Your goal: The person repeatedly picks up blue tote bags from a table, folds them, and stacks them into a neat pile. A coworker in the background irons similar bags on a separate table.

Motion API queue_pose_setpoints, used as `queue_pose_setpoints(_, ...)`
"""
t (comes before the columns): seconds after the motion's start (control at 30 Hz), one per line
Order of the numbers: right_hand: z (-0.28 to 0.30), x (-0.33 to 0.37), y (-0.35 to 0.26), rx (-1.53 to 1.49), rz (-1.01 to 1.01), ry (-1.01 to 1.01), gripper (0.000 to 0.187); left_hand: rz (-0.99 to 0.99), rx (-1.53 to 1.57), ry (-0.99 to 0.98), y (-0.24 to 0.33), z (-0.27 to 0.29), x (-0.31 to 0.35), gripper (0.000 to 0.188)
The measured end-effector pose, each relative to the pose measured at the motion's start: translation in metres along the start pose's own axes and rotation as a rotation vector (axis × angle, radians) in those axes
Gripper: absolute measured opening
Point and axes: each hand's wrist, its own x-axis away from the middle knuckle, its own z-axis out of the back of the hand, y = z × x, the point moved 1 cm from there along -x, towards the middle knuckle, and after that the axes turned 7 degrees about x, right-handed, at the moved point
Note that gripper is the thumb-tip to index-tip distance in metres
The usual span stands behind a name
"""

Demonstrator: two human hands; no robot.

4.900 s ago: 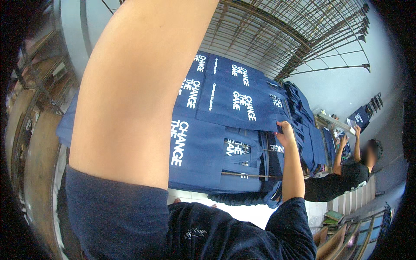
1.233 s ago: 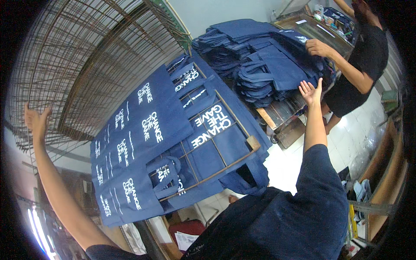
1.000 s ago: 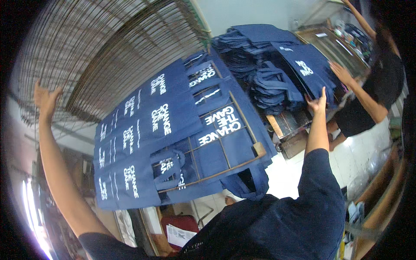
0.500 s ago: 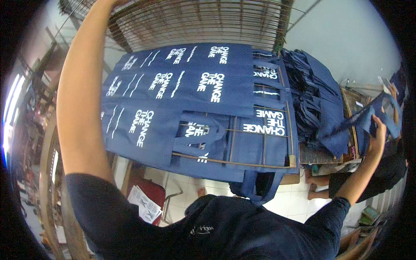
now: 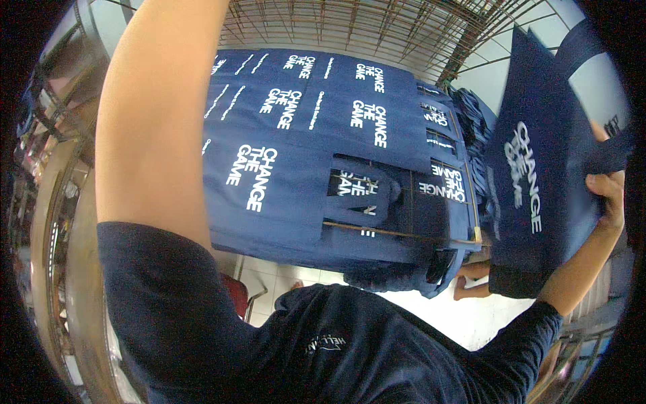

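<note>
The right hand point(image 5: 609, 192) clamps a navy fabric tote bag point(image 5: 558, 161) near its looped strap handle, thumb on the near face. The bag hangs upright right of the rack, a flat panel with white block lettering. The left hand is beyond the upper edge; its state cannot be told. Overlapping rows of flat, matte printed bags point(image 5: 299, 161) cover a thin metal wire grid point(image 5: 397, 239). Behind rises a raised wire rack point(image 5: 350, 27)

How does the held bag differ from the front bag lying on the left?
The held bag is gripped by the right hand; no hand visibly touches the front bag. The held bag is raised at a slant, while the front bag lies flat. Both are navy with white print.
</note>
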Motion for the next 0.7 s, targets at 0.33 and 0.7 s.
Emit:
queue_pose_setpoints(0.33, 0.080, 0.060, 0.182, -0.092, -0.381, 0.329, 0.029, -0.120, 0.112, 0.014, -0.038, -0.004, 0.005, 0.112)
queue_pose_setpoints(0.7, -0.213, 0.132, 0.141, -0.880, -0.794, 0.159, 0.065, -0.119, 0.049, 0.019, -0.048, -0.009, 0.006, 0.105)
